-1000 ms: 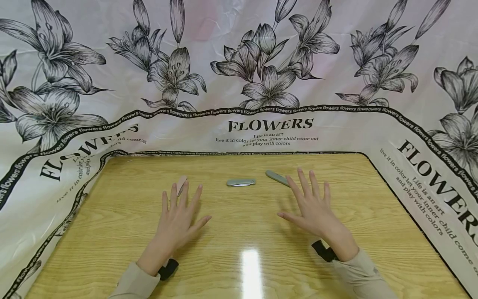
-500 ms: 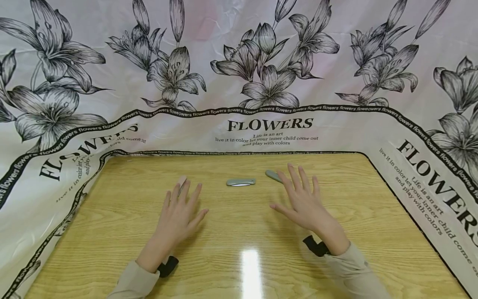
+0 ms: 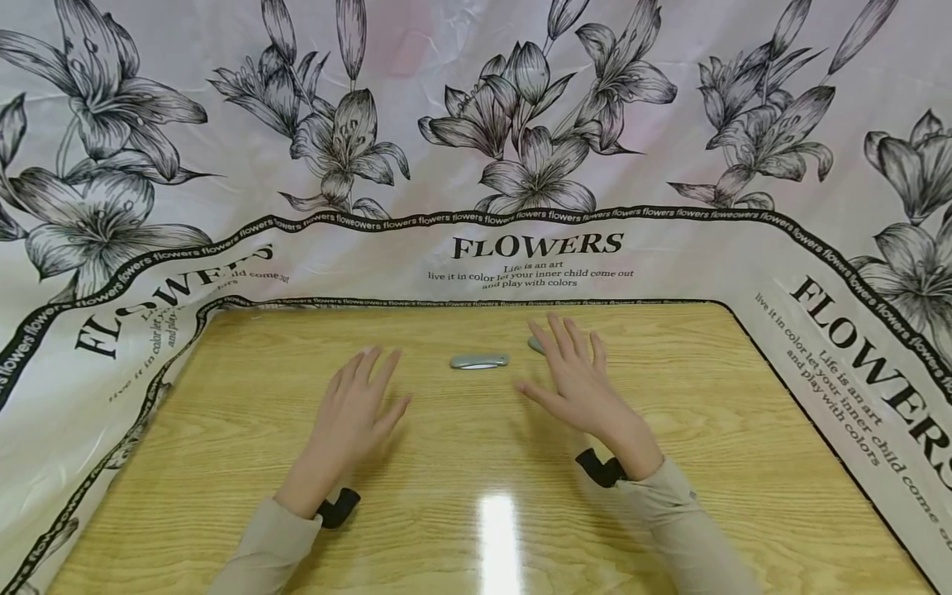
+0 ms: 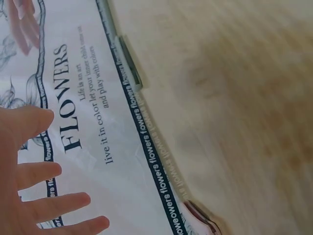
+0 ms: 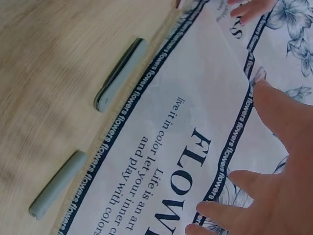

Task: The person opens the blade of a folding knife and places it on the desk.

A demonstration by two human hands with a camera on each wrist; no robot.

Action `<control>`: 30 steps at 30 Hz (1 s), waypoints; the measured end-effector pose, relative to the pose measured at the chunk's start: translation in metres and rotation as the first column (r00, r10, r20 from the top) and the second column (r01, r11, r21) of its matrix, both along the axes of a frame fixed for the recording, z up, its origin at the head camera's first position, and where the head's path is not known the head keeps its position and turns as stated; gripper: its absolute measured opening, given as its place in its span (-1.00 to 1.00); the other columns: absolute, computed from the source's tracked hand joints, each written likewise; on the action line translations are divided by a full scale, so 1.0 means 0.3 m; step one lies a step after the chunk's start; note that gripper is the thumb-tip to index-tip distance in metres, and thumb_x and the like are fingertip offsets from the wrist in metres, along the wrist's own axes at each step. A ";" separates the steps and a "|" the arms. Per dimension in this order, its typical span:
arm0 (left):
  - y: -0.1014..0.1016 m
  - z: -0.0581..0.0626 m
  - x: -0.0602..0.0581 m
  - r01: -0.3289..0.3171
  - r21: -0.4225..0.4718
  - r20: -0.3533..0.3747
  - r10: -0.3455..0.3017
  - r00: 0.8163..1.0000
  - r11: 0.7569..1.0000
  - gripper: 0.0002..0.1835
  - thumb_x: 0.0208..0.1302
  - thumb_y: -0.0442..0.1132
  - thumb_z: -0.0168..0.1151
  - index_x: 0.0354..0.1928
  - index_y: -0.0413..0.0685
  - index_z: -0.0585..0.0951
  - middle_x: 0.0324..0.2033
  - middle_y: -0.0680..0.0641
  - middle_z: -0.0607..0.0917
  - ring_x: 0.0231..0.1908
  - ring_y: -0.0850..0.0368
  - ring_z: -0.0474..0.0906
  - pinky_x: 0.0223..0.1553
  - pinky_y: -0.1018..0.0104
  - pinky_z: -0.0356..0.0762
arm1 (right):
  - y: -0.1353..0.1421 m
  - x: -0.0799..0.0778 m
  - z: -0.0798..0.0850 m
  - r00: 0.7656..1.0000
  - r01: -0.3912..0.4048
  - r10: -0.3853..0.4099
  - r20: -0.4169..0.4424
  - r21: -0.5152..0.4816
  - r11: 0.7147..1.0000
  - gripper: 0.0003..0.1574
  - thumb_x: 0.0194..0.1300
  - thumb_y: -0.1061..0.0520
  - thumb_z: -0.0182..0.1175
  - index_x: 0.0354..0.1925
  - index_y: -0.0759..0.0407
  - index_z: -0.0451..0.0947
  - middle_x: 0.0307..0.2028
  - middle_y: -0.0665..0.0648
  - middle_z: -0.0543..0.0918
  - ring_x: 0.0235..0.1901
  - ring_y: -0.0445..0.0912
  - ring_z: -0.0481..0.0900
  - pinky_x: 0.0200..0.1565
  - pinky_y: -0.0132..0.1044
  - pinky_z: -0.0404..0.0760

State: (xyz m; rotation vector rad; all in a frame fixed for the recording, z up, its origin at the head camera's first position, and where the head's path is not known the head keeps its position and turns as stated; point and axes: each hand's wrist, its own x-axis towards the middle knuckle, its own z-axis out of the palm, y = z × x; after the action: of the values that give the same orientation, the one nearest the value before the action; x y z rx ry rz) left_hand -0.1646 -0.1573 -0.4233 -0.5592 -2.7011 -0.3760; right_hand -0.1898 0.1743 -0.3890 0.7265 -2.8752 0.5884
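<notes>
We see a slim, round-ended, grey-green folding tool (image 3: pixel 479 362) lying crosswise on the yellow wood-grain counter (image 3: pixel 461 454) between the hands, a bright narrow strip along its near edge. A second slim grey-green bar (image 5: pixel 57 185) lies to its right, partly hidden by the right hand (image 3: pixel 576 384). That and the left hand (image 3: pixel 348 417) have fingers extended, gripping neither.

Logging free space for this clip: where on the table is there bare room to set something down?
Bare table lies left of the left hand and right of the right hand, out to the cloth, and between the sleeves. Crowded: far middle, with the middle knife and right knife; near the left hand, a pink item.
</notes>
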 end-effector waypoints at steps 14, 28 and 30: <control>0.085 0.017 -0.121 0.116 0.158 0.029 -0.122 0.992 0.981 -0.38 0.37 -0.07 0.28 0.35 -0.24 0.41 0.24 -0.32 0.49 0.23 -0.27 0.40 0.25 -0.19 0.34 | -0.055 -0.099 -0.051 0.999 -0.025 0.033 0.039 -0.204 0.979 0.03 0.34 -0.08 0.29 0.53 0.25 0.01 0.51 0.34 0.02 0.48 0.24 -0.05 0.41 0.28 -0.32; 0.195 -0.049 -0.238 0.100 0.325 0.197 -0.171 0.965 0.940 -0.48 0.31 -0.17 0.35 0.24 -0.25 0.52 0.18 -0.25 0.54 0.20 -0.17 0.45 0.22 -0.06 0.45 | -0.088 -0.182 -0.131 0.988 -0.007 0.054 0.143 -0.308 0.951 -0.12 0.31 0.06 0.34 0.43 0.33 0.22 0.39 0.38 0.29 0.40 0.28 0.17 0.39 0.24 0.10; 0.208 -0.062 -0.253 0.085 0.354 0.239 -0.177 0.955 0.932 -0.48 0.30 -0.19 0.36 0.25 -0.23 0.52 0.19 -0.24 0.54 0.20 -0.17 0.46 0.22 -0.06 0.45 | -0.092 -0.193 -0.144 0.983 -0.004 0.067 0.174 -0.340 0.940 -0.15 0.32 0.09 0.33 0.42 0.35 0.24 0.37 0.38 0.33 0.36 0.30 0.25 0.34 0.21 0.24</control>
State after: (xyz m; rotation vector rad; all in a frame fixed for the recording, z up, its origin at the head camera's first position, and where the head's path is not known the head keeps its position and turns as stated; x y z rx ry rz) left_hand -0.2405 -0.0950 -0.4418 -0.6264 -2.7601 -1.0006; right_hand -0.2477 0.1469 -0.4322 0.7012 -2.8081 1.1765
